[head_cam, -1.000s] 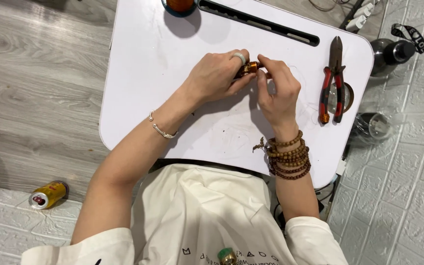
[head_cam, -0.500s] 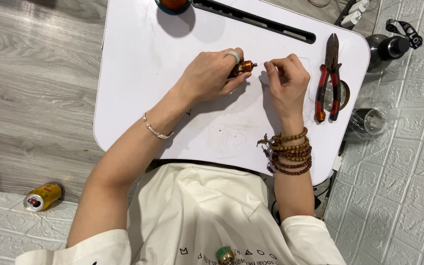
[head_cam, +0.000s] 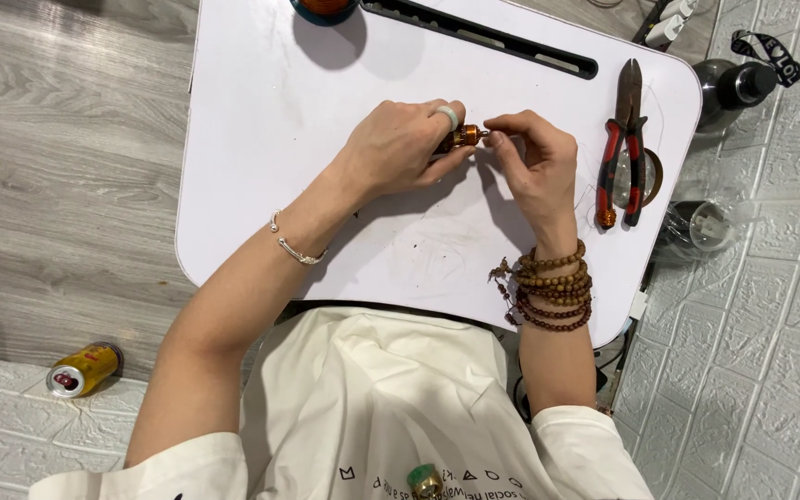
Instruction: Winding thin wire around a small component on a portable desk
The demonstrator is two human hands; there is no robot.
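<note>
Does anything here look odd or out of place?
One thing: a yellow drink can lies on its side on the floor, left of the white table. The pliers lie neatly on the table.

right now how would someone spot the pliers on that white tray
Start at the white lap table and go to its right edge, beyond the right hand. The pliers lie there lengthwise, untouched: dark metal head and red-and-black handles, unlike the small copper-coloured piece at the fingers.

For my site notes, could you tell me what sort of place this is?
Probably a home floor craft spot: a white lap desk on wood flooring, pliers beside it, a drink can on the floor.
</note>
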